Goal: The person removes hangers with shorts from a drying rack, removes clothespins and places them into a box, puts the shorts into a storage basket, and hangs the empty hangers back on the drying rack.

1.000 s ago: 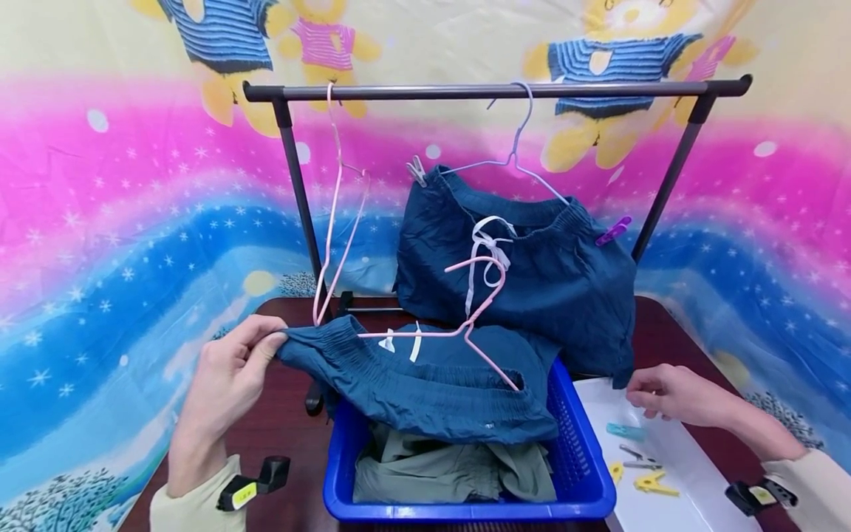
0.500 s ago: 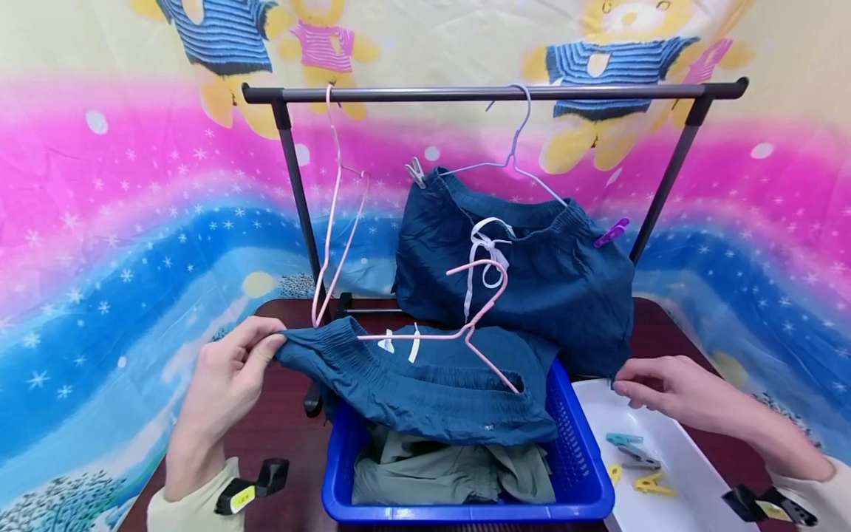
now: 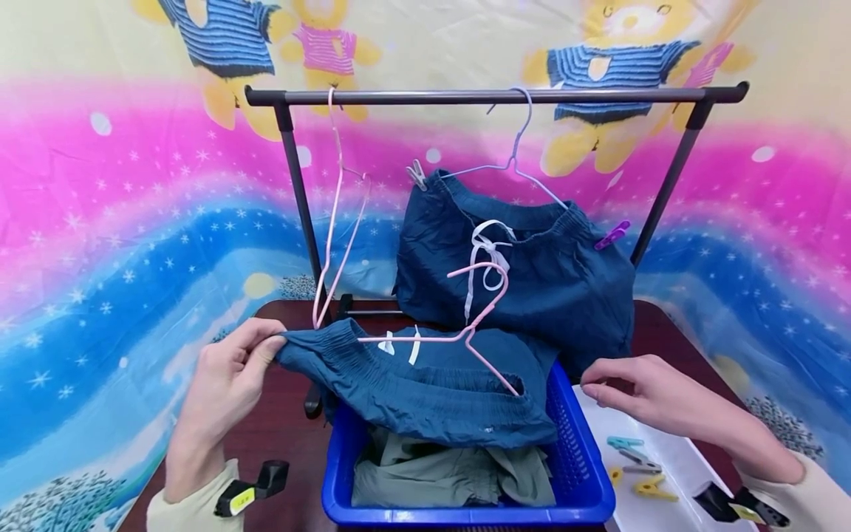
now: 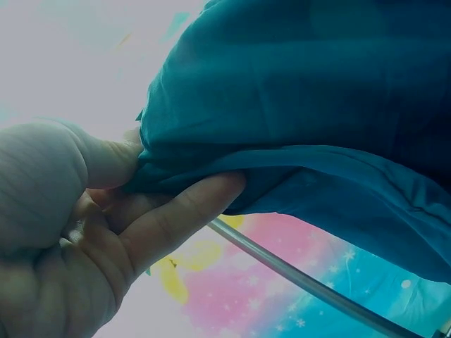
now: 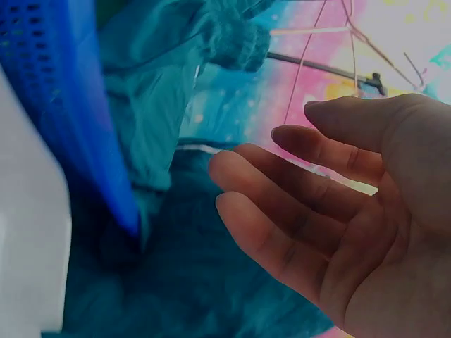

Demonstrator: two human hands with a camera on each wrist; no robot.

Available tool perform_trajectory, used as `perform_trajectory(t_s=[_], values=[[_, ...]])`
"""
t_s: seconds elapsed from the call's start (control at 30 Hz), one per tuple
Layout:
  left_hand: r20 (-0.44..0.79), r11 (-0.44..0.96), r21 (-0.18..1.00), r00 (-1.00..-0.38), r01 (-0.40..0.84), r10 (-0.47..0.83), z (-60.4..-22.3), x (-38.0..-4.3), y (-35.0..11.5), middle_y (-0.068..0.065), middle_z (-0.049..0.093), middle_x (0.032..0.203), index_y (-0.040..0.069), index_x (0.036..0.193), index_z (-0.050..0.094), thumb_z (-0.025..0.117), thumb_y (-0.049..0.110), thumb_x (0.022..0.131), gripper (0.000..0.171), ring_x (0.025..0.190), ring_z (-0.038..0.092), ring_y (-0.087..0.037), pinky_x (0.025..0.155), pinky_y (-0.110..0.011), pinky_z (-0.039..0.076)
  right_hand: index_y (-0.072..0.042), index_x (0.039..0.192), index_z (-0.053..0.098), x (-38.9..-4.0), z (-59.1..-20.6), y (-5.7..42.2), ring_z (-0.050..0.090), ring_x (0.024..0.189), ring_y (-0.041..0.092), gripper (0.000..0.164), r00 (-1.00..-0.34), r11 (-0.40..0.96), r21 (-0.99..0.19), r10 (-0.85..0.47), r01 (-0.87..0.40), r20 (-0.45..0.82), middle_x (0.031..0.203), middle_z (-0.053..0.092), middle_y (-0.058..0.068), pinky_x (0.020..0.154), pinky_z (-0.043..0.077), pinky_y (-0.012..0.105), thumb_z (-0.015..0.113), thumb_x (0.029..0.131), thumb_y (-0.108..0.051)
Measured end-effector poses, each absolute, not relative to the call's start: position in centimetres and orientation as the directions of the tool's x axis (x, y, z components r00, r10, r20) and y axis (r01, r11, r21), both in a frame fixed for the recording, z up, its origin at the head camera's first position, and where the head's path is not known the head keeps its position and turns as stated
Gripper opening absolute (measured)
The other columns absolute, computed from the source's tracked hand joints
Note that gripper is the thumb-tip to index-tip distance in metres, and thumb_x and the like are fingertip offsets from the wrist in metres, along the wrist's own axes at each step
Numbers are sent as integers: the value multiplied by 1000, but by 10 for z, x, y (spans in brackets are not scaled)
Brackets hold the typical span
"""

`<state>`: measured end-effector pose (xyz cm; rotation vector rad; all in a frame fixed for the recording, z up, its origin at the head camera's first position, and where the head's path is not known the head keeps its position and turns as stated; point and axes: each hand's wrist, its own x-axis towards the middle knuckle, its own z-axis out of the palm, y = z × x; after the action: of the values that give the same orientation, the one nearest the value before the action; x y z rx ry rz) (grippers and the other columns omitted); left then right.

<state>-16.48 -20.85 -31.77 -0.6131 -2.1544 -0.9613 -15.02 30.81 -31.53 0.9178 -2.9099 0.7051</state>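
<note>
My left hand (image 3: 229,369) pinches the left end of the elastic waistband of dark teal shorts (image 3: 432,399) between thumb and fingers. In the left wrist view, the cloth (image 4: 282,98) spreads away from the thumb and index finger. A pink hanger (image 3: 475,321) lies with its arms inside that waistband, hook upward. The shorts drape over a blue basket (image 3: 465,515), with a grey-green garment (image 3: 425,469) under them. My right hand (image 3: 651,384) hovers right of the basket, over the tray's far end. Its fingers are loosely curved and hold nothing in the right wrist view.
A dark rack (image 3: 425,97) stands behind, bearing an empty pink hanger (image 3: 335,192) and a blue hanger (image 3: 513,148) with similar shorts (image 3: 545,281). Grey (image 3: 417,175) and purple (image 3: 613,235) clothespins grip those shorts. A white tray (image 3: 688,473) holds several clothespins, including a yellow one (image 3: 654,488).
My right hand has moved left, from beside the hanging shorts' lower corner toward the basket. My left hand keeps its pinch on the waistband in the same place.
</note>
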Motion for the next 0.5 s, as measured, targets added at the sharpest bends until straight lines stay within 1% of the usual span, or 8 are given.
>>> perform_trajectory(t_s=[0.1, 0.27, 0.33, 0.4, 0.5], values=[[749, 611, 453, -649, 649, 135, -318, -165, -209, 9, 41, 62, 15, 97, 66, 63, -3, 92, 18, 46, 32, 0, 45, -20, 29, -28, 109, 66, -151, -313, 296, 60, 78, -3, 13, -824, 716, -428, -548, -552, 147, 96, 69, -13, 64, 53, 21, 60, 99, -25], [751, 604, 456, -647, 654, 133, -318, -164, -209, 9, 41, 63, 14, 97, 66, 63, -3, 92, 18, 47, 32, 0, 46, -20, 29, -28, 113, 65, -153, -316, 280, 63, 88, -2, 15, -827, 715, -439, -546, -544, 136, 101, 69, -12, 69, 54, 22, 59, 99, -30], [751, 605, 457, -647, 652, 131, -318, -165, -209, 9, 41, 63, 15, 97, 66, 63, -2, 92, 18, 47, 33, 0, 46, -21, 29, -27, 114, 64, -154, -318, 274, 63, 90, -1, 17, -829, 716, -443, -545, -540, 129, 103, 69, -11, 70, 55, 22, 58, 99, -31], [750, 608, 456, -648, 650, 130, -318, -165, -209, 9, 41, 63, 15, 97, 66, 63, -2, 92, 18, 47, 33, 0, 46, -21, 29, -25, 117, 64, -155, -320, 269, 64, 92, 1, 19, -829, 712, -454, -546, -536, 123, 106, 69, -7, 72, 55, 22, 58, 100, -32], [749, 608, 458, -650, 648, 128, -319, -165, -210, 10, 40, 62, 14, 97, 66, 63, -2, 92, 18, 47, 32, 0, 46, -21, 29, -21, 119, 64, -157, -322, 263, 63, 92, 2, 23, -816, 692, -467, -565, -551, 126, 110, 69, -2, 74, 56, 22, 58, 100, -31]])
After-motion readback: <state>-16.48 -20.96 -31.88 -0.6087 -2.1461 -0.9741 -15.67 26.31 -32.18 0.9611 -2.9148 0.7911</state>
